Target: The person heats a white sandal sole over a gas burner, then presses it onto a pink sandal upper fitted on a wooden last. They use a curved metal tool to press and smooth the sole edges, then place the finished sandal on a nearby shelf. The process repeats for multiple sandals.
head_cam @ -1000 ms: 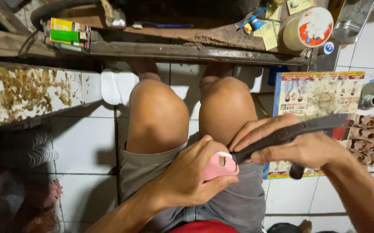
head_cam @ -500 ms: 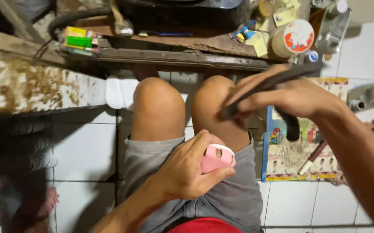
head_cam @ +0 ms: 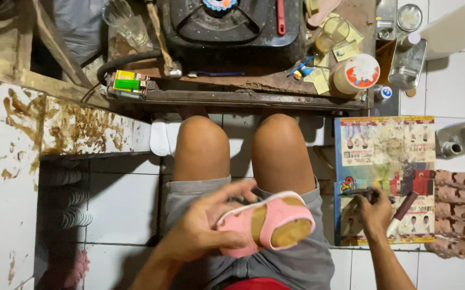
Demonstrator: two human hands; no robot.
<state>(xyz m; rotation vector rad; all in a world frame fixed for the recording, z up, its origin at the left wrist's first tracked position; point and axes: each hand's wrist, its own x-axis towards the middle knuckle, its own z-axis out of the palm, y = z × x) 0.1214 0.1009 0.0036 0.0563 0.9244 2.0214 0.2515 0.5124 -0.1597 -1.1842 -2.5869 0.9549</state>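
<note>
My left hand (head_cam: 203,228) holds a small pink sandal (head_cam: 267,221) over my lap, its tan insole facing up. My right hand (head_cam: 374,210) reaches down to the right onto a colourful printed sheet (head_cam: 385,156) on the floor. Its fingers rest on a dark long-handled tool (head_cam: 364,191) lying on the sheet. A brush-like tool with a dark red handle and white tip (head_cam: 401,212) lies just right of that hand. My bare knees (head_cam: 240,147) point toward a low wooden bench.
A low wooden bench (head_cam: 254,96) ahead carries a black gas stove (head_cam: 227,24), a white-lidded can (head_cam: 357,72), a green and yellow box (head_cam: 127,83) and scraps. A stained tiled ledge (head_cam: 55,131) is at left. Metal tins (head_cam: 460,137) and a row of pinkish pieces (head_cam: 463,212) sit at right.
My right hand carried the dark tool from above my knee down to the printed sheet on the floor. The left hand turned the pink sandal so its insole shows.
</note>
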